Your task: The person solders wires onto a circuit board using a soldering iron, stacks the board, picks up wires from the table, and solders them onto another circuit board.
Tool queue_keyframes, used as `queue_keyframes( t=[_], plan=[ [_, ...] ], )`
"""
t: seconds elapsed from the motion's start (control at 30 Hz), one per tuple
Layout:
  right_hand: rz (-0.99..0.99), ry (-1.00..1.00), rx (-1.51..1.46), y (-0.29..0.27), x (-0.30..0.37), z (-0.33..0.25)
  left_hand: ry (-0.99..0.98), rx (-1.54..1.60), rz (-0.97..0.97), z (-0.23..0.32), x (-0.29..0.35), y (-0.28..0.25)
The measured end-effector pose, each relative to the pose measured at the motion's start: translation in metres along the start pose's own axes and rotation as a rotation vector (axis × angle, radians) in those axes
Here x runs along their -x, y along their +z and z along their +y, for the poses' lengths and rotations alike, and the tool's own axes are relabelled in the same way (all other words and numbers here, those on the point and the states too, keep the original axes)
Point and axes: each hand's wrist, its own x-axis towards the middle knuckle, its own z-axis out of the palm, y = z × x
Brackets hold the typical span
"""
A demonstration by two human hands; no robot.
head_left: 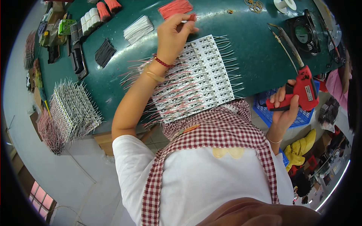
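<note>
My right hand (284, 103) is wrapped round the handle of a red soldering gun (306, 84), its metal tip pointing up over the table. My left hand (174, 35) reaches across a panel of white circuit boards (217, 81), with its thumb and fingers pinched together. A bit of red shows at those fingertips; I cannot make out what it is. Just beyond lies a bundle of red wires (174, 8). Red and white wires stick out from the panel's left side, white ones from its right. The panel lies at the table's front edge, against my checked apron.
White wires (138, 29) and black wires (105, 52) lie in bundles on the green table (113, 83). Wired panels (71, 111) are stacked at the left. A black fan (302, 34) and a white spool (284, 5) stand at far right. A blue basket (264, 109) sits below the edge.
</note>
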Motion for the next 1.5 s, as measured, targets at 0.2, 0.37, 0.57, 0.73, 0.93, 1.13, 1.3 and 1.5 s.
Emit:
queue_keyframes(
  t=[0.2, 0.37, 0.57, 0.73, 0.93, 1.13, 1.3, 1.5],
  plan=[
    [-0.006, 0.039, 0.029, 0.003, -0.001, 0.000, 0.718, -1.168, 0.010, 0.009, -0.026, -0.012],
    [-0.006, 0.041, 0.043, 0.006, 0.002, 0.004, 0.749, -1.311, 0.000, 0.002, -0.034, -0.006],
    [0.025, 0.057, 0.041, 0.003, 0.007, 0.005, 0.729, -1.292, 0.013, 0.004, -0.032, -0.007],
    [0.035, 0.024, 0.090, 0.006, 0.013, 0.001, 0.275, -0.646, -0.100, 0.016, -0.026, -0.013],
    [-0.001, 0.105, 0.246, 0.020, 0.024, 0.006, 0.187, -0.570, -0.194, 0.016, -0.016, -0.021],
    [0.060, 0.163, 0.128, 0.030, 0.019, 0.012, 0.631, -0.972, -0.049, 0.009, -0.026, -0.013],
    [0.058, 0.154, 0.168, 0.028, 0.017, 0.010, 0.730, -1.148, 0.015, 0.004, -0.037, 0.000],
    [0.057, 0.133, 0.223, 0.025, 0.023, 0.010, 0.578, -1.058, -0.034, 0.018, -0.030, -0.010]
  ],
)
